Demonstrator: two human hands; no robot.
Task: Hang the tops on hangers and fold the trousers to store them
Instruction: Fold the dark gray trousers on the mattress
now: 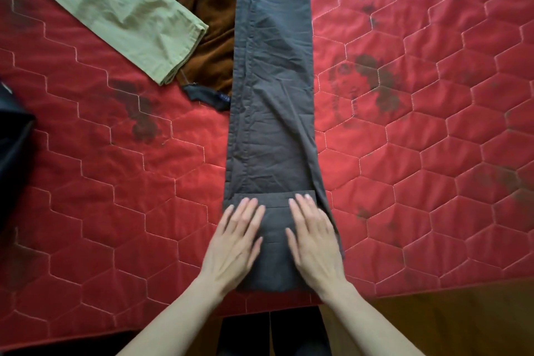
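red quilted bedspread (433,153) with pale hexagon stitching and dark blotchy stains, covering the whole surface; wooden floor visible past its near right edge. lying on it: dark grey trousers (274,95) folded lengthwise into one long strip, running straight down the middle, waist end at the near edge. green trousers (115,9) at far left, laid diagonally, hem pointing toward centre. brown garment (208,9) at the far edge, partly under both the green hem and the grey strip's left side. small black fabric piece (208,97) just beside the grey strip. another black item (11,139) at the left edge, cropped, unidentifiable.
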